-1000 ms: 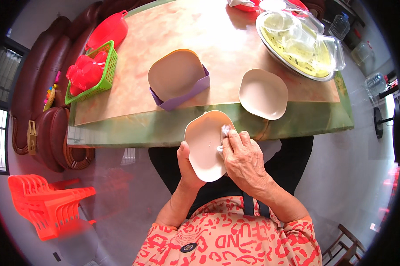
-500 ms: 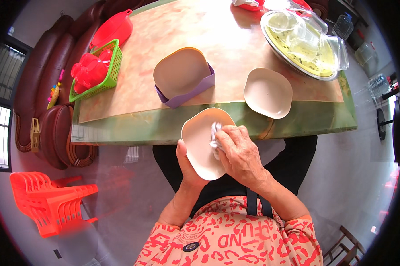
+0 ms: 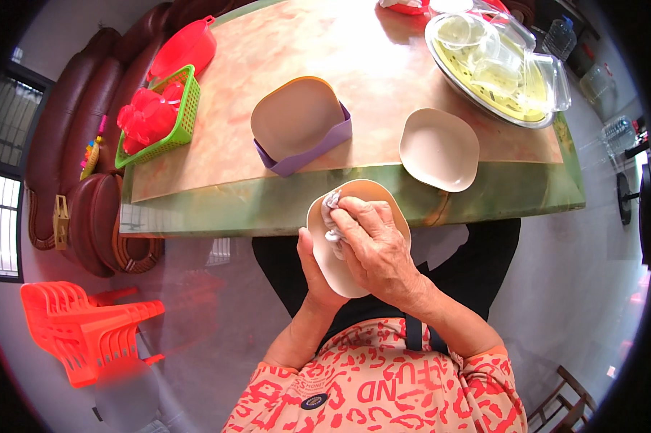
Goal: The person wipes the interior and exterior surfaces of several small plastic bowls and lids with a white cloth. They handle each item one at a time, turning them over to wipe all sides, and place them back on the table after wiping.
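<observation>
My left hand [image 3: 318, 274] grips a cream, rounded-square plate [image 3: 347, 278] by its left side, thumb at the rim and the other fingers hidden beneath. The plate is held above my lap, just at the table's near edge. Bunched in the fingers of my right hand [image 3: 379, 249] is a white cloth [image 3: 332, 209], pressed against the plate's inner face. A second cream plate [image 3: 438, 150] lies on the table to the right. Left of it, a purple holder [image 3: 307, 151] carries similar plates [image 3: 296, 119] stacked on a slant.
On the marble-patterned table [image 3: 231, 177], a green basket [image 3: 188, 108] with red items and a red basin [image 3: 185, 50] stand at left. At far right, a metal-rimmed tray [image 3: 477, 108] bears clear plastic cups. A red plastic chair [image 3: 80, 332] and brown sofa [image 3: 73, 115] are off to the left.
My right hand has slid the cloth leftward across the plate, from its right part to its upper left side. The plate has shifted slightly right in my left hand.
</observation>
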`<state>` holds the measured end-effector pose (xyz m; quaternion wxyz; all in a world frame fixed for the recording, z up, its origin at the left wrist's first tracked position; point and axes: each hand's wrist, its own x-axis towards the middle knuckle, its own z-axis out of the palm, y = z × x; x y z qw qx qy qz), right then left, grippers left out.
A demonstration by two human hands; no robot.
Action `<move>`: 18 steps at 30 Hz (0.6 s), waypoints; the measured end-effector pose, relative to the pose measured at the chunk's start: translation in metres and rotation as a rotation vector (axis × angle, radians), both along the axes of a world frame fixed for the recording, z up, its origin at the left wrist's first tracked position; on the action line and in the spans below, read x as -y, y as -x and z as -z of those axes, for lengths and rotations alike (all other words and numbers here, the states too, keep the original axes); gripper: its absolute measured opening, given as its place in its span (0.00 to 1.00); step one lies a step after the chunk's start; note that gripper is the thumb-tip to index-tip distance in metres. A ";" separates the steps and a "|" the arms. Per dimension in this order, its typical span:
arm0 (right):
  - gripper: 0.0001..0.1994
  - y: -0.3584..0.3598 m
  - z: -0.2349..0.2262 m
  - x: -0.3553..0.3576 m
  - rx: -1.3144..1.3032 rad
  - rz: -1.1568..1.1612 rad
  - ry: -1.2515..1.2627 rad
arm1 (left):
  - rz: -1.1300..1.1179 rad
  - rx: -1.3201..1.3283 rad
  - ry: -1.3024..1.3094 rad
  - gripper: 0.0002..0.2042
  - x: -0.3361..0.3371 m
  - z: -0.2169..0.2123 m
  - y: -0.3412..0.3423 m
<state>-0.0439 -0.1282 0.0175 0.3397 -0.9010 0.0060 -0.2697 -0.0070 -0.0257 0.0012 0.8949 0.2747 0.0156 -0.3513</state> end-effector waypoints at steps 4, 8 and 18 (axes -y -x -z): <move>0.19 -0.006 -0.008 -0.004 0.063 -0.228 -0.137 | -0.036 0.023 -0.006 0.34 -0.003 0.013 -0.004; 0.17 0.006 0.000 -0.003 -0.005 -0.421 -0.219 | 0.161 0.006 0.155 0.37 -0.022 0.048 -0.015; 0.18 -0.003 -0.017 0.006 0.243 -0.022 0.148 | 0.089 0.200 -0.101 0.32 -0.006 0.026 0.009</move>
